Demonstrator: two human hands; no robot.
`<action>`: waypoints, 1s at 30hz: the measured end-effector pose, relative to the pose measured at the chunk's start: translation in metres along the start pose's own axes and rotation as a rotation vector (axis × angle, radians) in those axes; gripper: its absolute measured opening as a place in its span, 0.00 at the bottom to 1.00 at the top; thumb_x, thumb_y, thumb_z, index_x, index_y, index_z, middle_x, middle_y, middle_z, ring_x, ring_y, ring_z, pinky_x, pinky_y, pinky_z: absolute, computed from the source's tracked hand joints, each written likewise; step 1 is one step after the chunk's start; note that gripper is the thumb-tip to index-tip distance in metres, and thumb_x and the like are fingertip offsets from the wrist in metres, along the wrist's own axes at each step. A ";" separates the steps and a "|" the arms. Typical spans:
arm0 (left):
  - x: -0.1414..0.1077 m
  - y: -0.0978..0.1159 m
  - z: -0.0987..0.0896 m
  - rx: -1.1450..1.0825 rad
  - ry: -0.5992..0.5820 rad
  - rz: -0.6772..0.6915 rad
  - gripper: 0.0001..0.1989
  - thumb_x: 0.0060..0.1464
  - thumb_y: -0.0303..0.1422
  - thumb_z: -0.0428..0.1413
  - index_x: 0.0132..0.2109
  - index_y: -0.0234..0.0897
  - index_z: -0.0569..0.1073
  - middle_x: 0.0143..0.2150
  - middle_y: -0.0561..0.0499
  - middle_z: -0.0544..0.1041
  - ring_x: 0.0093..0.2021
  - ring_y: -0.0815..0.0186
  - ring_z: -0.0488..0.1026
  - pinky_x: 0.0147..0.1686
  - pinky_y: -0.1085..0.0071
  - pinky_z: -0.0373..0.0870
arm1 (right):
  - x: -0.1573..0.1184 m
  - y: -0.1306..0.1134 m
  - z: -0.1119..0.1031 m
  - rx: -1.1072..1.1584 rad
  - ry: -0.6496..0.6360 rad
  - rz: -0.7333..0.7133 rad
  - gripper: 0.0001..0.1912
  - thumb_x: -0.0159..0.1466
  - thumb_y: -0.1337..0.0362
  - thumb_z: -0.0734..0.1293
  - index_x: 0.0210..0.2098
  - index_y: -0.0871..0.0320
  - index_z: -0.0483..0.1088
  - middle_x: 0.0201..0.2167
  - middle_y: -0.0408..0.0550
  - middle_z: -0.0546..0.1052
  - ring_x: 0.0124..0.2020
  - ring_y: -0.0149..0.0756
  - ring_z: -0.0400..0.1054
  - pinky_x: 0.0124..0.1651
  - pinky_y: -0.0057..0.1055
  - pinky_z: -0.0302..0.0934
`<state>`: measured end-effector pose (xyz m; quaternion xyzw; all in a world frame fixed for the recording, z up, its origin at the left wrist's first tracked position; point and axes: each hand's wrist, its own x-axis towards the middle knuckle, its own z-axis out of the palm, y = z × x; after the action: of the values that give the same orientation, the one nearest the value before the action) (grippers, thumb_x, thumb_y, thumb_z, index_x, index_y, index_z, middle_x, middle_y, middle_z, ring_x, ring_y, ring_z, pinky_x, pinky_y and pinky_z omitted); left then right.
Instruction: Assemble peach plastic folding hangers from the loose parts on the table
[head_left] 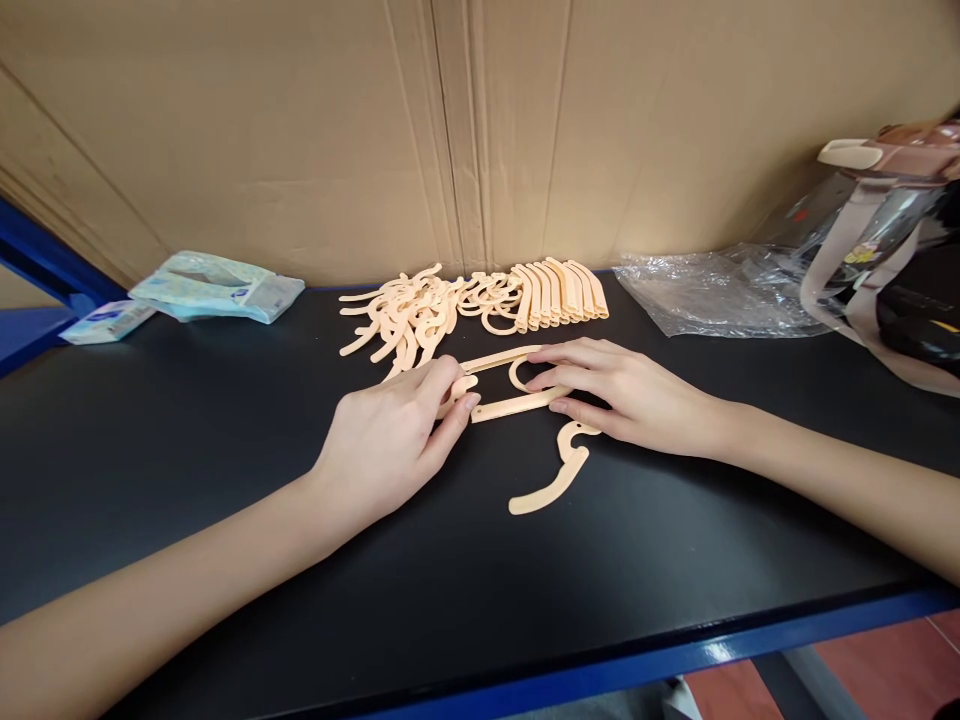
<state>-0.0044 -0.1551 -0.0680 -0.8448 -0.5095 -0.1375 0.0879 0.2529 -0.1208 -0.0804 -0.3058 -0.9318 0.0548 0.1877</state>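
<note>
My left hand (397, 420) is closed in a pinch around a small curved peach plastic hanger piece (465, 385); the fingers partly hide it. My right hand (607, 390) lies with fingers apart over the right ends of two hanger arms, one farther back (499, 358) and one nearer (514, 406). Between those arms is a curved hook piece (517, 375), partly under the right fingers. Just in front of the right hand lies a hook with an arm (551, 488) joined or touching it; I cannot tell which.
Behind the hands lie a loose pile of hanger parts (409, 315), several hooks (491, 292) and a row of hanger arms (559, 292). Tissue packs (217, 285) are at left. A clear plastic bag (720, 290) and a strapped bottle (892, 200) stand right, before a cardboard wall (300, 130).
</note>
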 end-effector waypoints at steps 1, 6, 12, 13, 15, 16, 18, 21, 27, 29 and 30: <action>0.000 0.000 0.000 -0.003 -0.010 0.007 0.12 0.67 0.38 0.42 0.39 0.38 0.65 0.31 0.54 0.75 0.28 0.67 0.72 0.22 0.75 0.53 | 0.000 0.000 0.000 -0.003 -0.001 -0.001 0.16 0.70 0.60 0.58 0.53 0.53 0.70 0.58 0.49 0.70 0.56 0.42 0.64 0.58 0.44 0.60; 0.003 -0.001 0.000 0.080 -0.120 0.022 0.18 0.67 0.37 0.38 0.31 0.38 0.64 0.24 0.53 0.72 0.23 0.66 0.69 0.21 0.72 0.53 | -0.001 0.001 0.001 -0.035 -0.006 -0.002 0.18 0.70 0.59 0.57 0.56 0.52 0.69 0.60 0.48 0.68 0.58 0.43 0.63 0.59 0.46 0.60; 0.003 0.002 -0.004 0.103 -0.166 0.048 0.21 0.66 0.45 0.39 0.29 0.39 0.63 0.23 0.52 0.73 0.23 0.63 0.71 0.20 0.71 0.52 | -0.001 0.001 0.001 -0.015 0.001 0.002 0.18 0.70 0.59 0.58 0.56 0.51 0.69 0.59 0.48 0.69 0.58 0.43 0.63 0.59 0.46 0.60; 0.002 0.003 -0.004 0.102 -0.155 0.059 0.21 0.64 0.49 0.42 0.31 0.39 0.63 0.25 0.51 0.73 0.24 0.62 0.72 0.20 0.71 0.52 | -0.001 0.001 0.001 -0.014 0.003 0.001 0.18 0.70 0.60 0.58 0.56 0.51 0.69 0.59 0.48 0.69 0.57 0.42 0.64 0.58 0.45 0.60; 0.000 0.005 -0.004 0.101 -0.143 0.080 0.22 0.59 0.54 0.48 0.32 0.38 0.63 0.26 0.51 0.74 0.23 0.62 0.72 0.19 0.72 0.52 | 0.000 0.001 0.000 -0.015 0.009 -0.011 0.17 0.70 0.61 0.58 0.55 0.52 0.70 0.59 0.48 0.69 0.56 0.41 0.65 0.57 0.44 0.61; -0.001 0.006 -0.004 0.102 -0.144 0.087 0.23 0.58 0.55 0.50 0.32 0.38 0.62 0.26 0.52 0.73 0.22 0.63 0.71 0.19 0.72 0.52 | -0.001 0.000 0.000 -0.014 0.013 -0.016 0.16 0.70 0.62 0.58 0.54 0.53 0.70 0.59 0.48 0.69 0.55 0.40 0.66 0.56 0.43 0.62; -0.002 0.007 -0.004 0.107 -0.150 0.093 0.22 0.58 0.53 0.50 0.32 0.38 0.62 0.25 0.53 0.72 0.20 0.64 0.69 0.18 0.72 0.50 | -0.001 -0.001 -0.001 -0.001 0.015 -0.011 0.15 0.70 0.63 0.58 0.52 0.53 0.71 0.59 0.49 0.69 0.55 0.39 0.67 0.55 0.41 0.63; -0.003 0.007 -0.004 0.114 -0.157 0.090 0.20 0.61 0.51 0.48 0.33 0.38 0.62 0.26 0.53 0.72 0.20 0.64 0.68 0.17 0.72 0.50 | -0.001 -0.003 -0.003 0.057 0.011 0.013 0.14 0.70 0.64 0.58 0.50 0.53 0.72 0.60 0.49 0.68 0.56 0.38 0.67 0.56 0.38 0.63; 0.000 0.005 -0.005 0.087 -0.205 0.091 0.19 0.66 0.46 0.43 0.34 0.37 0.63 0.30 0.50 0.76 0.25 0.62 0.73 0.19 0.72 0.53 | -0.001 -0.006 -0.005 0.145 0.009 0.009 0.12 0.69 0.64 0.59 0.46 0.54 0.72 0.59 0.49 0.69 0.56 0.38 0.67 0.56 0.35 0.63; 0.001 0.004 -0.004 0.078 -0.220 0.084 0.18 0.66 0.45 0.42 0.35 0.37 0.63 0.30 0.51 0.76 0.25 0.62 0.73 0.20 0.72 0.53 | -0.001 -0.007 -0.004 0.153 0.014 -0.001 0.11 0.69 0.65 0.59 0.45 0.54 0.72 0.59 0.49 0.69 0.56 0.37 0.67 0.56 0.35 0.63; 0.001 0.004 -0.004 0.079 -0.229 0.080 0.18 0.66 0.46 0.42 0.35 0.37 0.63 0.30 0.51 0.75 0.25 0.61 0.73 0.20 0.72 0.52 | -0.001 -0.007 -0.004 0.158 0.014 -0.002 0.11 0.69 0.65 0.59 0.45 0.54 0.72 0.59 0.49 0.69 0.57 0.37 0.67 0.56 0.35 0.62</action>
<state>-0.0007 -0.1574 -0.0639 -0.8706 -0.4871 -0.0163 0.0679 0.2513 -0.1271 -0.0755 -0.2896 -0.9235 0.1257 0.2179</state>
